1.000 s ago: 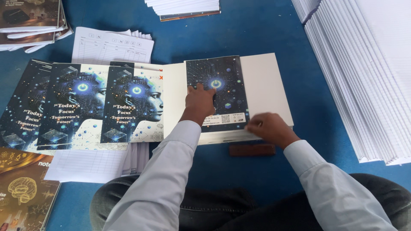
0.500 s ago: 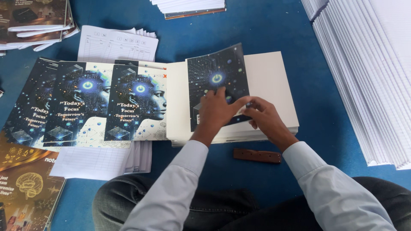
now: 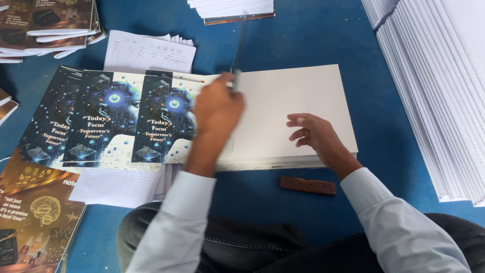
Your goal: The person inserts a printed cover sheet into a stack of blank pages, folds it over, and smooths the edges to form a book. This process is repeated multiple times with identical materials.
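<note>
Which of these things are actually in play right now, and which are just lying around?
In play: left hand lifting a cover sheet; right hand on the white paper block; fanned printed covers.
Lying about: brown bar; ruled sheets; white stack.

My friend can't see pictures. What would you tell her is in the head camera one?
A person's left hand lifts a thin sheet edge-on over a cream paper stack while the right hand rests on it. Dark printed covers fan out to the left on a blue surface.
</note>
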